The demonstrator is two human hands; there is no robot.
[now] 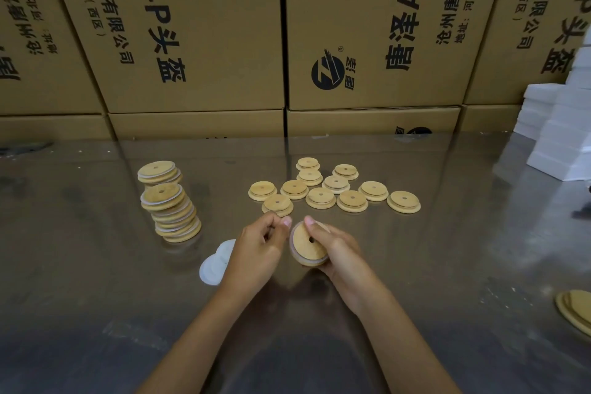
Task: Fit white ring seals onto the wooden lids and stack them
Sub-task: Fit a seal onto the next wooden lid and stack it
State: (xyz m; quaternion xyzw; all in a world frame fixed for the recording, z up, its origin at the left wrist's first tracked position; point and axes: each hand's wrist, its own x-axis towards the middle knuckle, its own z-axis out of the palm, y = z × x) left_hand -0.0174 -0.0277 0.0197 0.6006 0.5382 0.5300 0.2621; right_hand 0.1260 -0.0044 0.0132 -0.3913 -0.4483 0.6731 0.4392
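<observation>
My right hand (332, 248) grips a round wooden lid (306, 246) with a centre hole, tilted toward me, a pale ring seal showing round its rim. My left hand (259, 245) sits just left of it, fingers curled, thumb tip close to the lid's upper edge; whether it pinches the seal I cannot tell. Several loose wooden lids (320, 197) lie flat beyond my hands. A leaning stack of lids with seals (174, 213) stands at the left, with a shorter stack (158, 172) behind it. White ring seals (216, 262) lie partly hidden under my left wrist.
The reflective metal table (447, 249) runs to a wall of cardboard boxes (198, 41) at the back. White boxes (559, 137) are piled at the far right. More wooden lids (575, 310) sit at the right edge.
</observation>
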